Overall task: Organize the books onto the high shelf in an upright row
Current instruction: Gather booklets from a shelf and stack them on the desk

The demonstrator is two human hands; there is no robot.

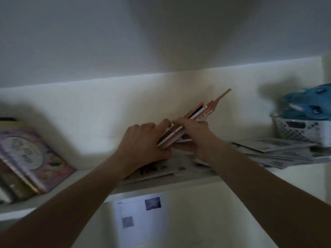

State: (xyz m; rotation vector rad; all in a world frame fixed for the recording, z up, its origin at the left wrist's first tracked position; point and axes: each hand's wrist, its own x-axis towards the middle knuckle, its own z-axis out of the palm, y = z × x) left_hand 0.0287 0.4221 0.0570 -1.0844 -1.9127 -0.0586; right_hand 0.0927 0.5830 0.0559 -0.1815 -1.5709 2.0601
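The white high shelf (179,185) runs across the view from nine o'clock to three o'clock, with the pale wall behind it. At nine o'clock a row of hardback books (26,163) leans to the left on the shelf, the outermost one showing a purple illustrated cover. At three o'clock a white perforated basket (304,131) stands on the shelf, with a blue plush toy (311,104) in it. Between four and three o'clock, just in front of the basket, a loose pile of grey booklets (279,153) lies flat and fanned out.

At the centre a bundle of thin books (195,119) is held tilted, its top end pointing toward one o'clock and its lower end toward seven o'clock, raised off the shelf. Under it, at six o'clock of the bundle, a flat magazine (161,169) with dark lettering lies on the shelf.

The left hand (143,142) grips the bundle's lower left edge, fingers curled against it and the forefinger stretched along its upper face. The right hand (193,135) clasps the bundle from the right, fingers wrapped over the top edge and the thumb underneath.

Below the shelf, at six o'clock, a white sheet with two grey pictures (141,213) is on the wall
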